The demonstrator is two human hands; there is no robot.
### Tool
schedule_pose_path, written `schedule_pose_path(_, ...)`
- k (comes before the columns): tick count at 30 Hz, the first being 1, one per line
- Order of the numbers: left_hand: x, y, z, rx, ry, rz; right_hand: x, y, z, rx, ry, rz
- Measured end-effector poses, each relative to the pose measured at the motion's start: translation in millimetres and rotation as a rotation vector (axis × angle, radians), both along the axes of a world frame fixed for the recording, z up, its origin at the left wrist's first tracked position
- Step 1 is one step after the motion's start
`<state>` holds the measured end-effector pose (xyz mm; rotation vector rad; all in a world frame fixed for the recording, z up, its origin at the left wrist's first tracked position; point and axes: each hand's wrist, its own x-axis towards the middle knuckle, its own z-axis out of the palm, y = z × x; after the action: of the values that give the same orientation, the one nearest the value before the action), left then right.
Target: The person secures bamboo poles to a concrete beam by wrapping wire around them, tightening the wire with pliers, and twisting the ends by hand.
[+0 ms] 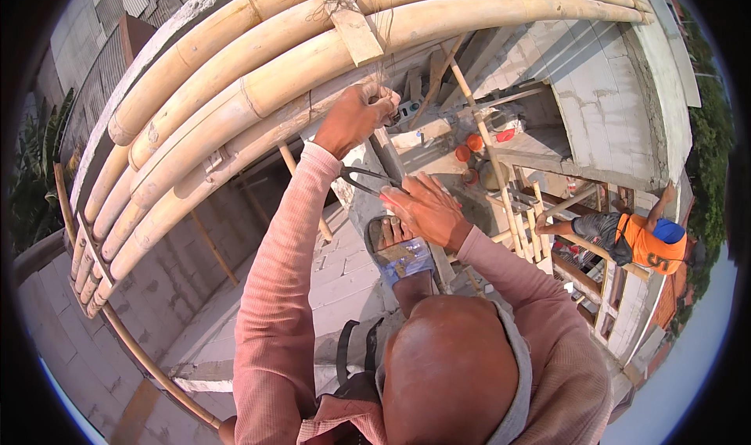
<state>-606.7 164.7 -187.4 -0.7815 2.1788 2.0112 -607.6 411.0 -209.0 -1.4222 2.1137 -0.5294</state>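
My left hand (356, 123) is raised beneath the bamboo poles (313, 50), its fingers pinched together where strands of thin wire (382, 71) come down. A short wooden batten (353, 29) crosses the poles just above it, with wire looped around it. My right hand (429, 213), lower and to the right, is closed around the handles of dark metal pincers (361, 171). The pincers' jaws point left, close to my left wrist. What lies inside my left fingers is mostly hidden.
My sandalled foot (399, 245) rests on a narrow concrete ledge (353, 202), high above a lower floor. Bamboo props (489, 144) stand on the right. A person in an orange shirt (648, 245) is on the scaffolding. Pale block walls (602, 93) surround the drop.
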Motion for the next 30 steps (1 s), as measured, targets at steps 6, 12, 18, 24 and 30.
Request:
schedule_pose_path(6, 20, -10, 12, 0.233, -0.008, 0.246, 13, -63, -37, -0.032, 0.258, 0.092)
schedule_pose_path(12, 23, -7, 3, 0.377, 0.016, 0.295, 13, -66, -35, -0.284, 0.248, -0.013)
schedule_pose_path(18, 5, 8, -12, 0.312, -0.007, 0.248, -8, -41, -25, -0.31, -0.011, -0.57)
schedule_pose_path(24, 7, -6, 7, 0.079, -0.121, 0.204, -43, -94, -20, -0.752, -1.355, -0.856)
schedule_pose_path(30, 8, -6, 14, -0.116, -0.139, 0.133, -45, -102, -22, -0.729, -1.578, -0.936)
